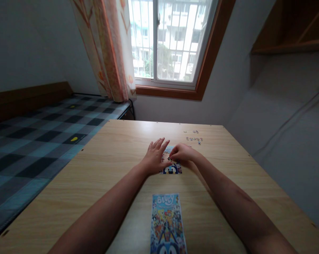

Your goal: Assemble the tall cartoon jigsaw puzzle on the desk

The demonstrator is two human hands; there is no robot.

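Note:
A partly assembled jigsaw puzzle [170, 170] lies on the wooden table between my hands, with bare wood showing through its middle. My left hand [154, 157] rests along its left side, fingers spread and thumb reaching over the picture. Over the puzzle's right side, my right hand [185, 153] pinches a small dark puzzle piece [169, 158] at the gap. Part of the puzzle's right side is hidden under that hand. Closer to me lies a printed picture sheet [167, 222] with "BLUEY" lettering and many cartoon figures.
Several loose puzzle pieces [194, 139] lie beyond my right hand on the wooden table [117, 158]. A bed with a checked cover [50, 123] stands to the left. Behind are a curtain [109, 53] and a barred window [175, 42]; a shelf [292, 47] hangs at right.

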